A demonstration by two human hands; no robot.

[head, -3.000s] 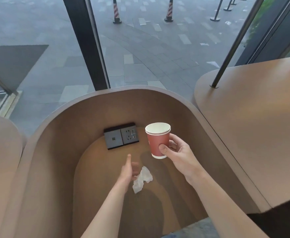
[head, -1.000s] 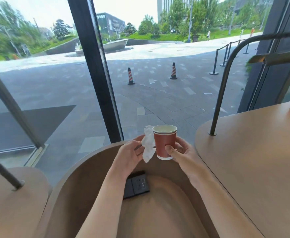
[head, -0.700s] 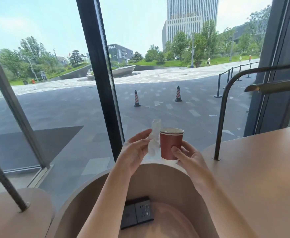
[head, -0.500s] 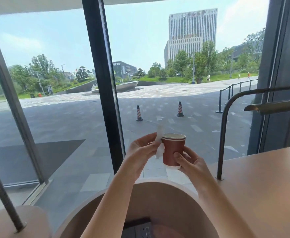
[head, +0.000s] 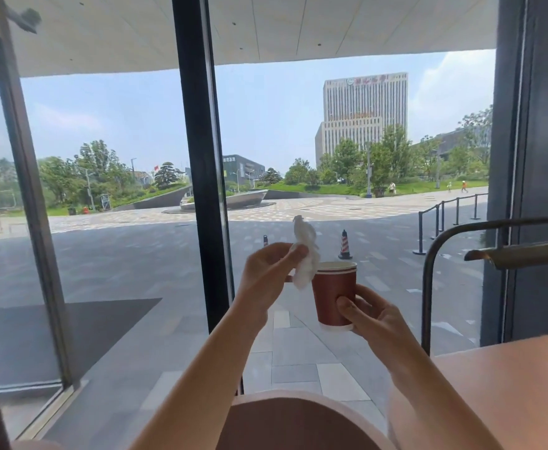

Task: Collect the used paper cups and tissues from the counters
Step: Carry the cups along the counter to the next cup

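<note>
the right hand point(head: 371, 315) holds a red paper cup point(head: 333, 293) upright in the air, its fingers point(head: 347, 306) curled round the lower wall. just left of it, the left hand point(head: 267, 271) pinches a crumpled white tissue point(head: 305, 254) that touches the cup's rim, well above the tan surface point(head: 509, 378).

Both forearms bare, extended forward and up from bottom of frame, converging near centre. Left hand point(head: 267, 271) raised at chest height, back of hand toward camera, thumb and fingers pinching a tissue point(head: 305, 254). Right hand point(head: 371, 315) slightly lower, palm turned inward, thumb point(head: 347, 308) on the near side and fingers wrapped round a paper cup point(head: 332, 293). Hands close together, not touching.
</note>
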